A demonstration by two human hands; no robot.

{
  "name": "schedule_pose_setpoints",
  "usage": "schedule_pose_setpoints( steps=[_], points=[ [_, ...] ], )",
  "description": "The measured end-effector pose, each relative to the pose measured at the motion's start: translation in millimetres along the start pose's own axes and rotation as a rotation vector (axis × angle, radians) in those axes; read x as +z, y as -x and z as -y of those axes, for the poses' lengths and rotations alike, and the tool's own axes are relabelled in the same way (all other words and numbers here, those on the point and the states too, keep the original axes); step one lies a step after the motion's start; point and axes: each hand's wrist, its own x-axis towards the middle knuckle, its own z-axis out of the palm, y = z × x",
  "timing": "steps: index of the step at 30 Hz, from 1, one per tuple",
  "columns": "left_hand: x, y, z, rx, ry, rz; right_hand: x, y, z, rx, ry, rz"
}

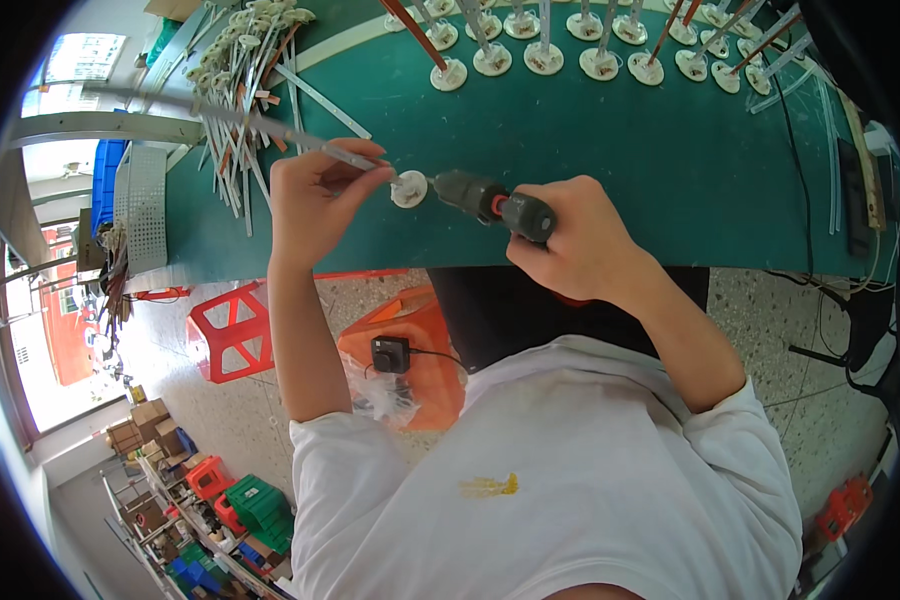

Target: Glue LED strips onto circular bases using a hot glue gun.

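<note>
My left hand [320, 195] pinches a long, thin grey strip [270, 128] near its lower end. At that end sits a small round white base [409, 189], just above the green tabletop. Wrapped round a dark cordless screwdriver [475, 196], my right hand [580, 235] points its tip leftward at the white base. Whether the tip touches the base or a screw is too small to tell. The strip slants up and left from my fingers, its far part blurred.
Several strips standing on round white bases [544, 58] line the far side of the green table [570, 140]. A pile of loose strips [245, 130] lies at the left. A black cable [795, 150] crosses the right side. An orange stool [420, 370] with a small black box stands below.
</note>
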Motion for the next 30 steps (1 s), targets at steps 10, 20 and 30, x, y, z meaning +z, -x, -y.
schedule_pose_setpoints(
  steps=[10,20,30],
  points=[
    [26.1,11.8,-5.4,0.088,-0.121,-0.213,4.3,6.7,4.3,-0.132,-0.010,-0.099],
    [26.9,15.8,1.7,0.113,-0.224,-0.277,7.2,-6.2,6.9,-0.043,-0.014,-0.025],
    [23.1,14.4,2.0,0.116,-0.298,-0.197,10.3,-9.5,5.1,-0.068,-0.009,-0.014]
  ],
)
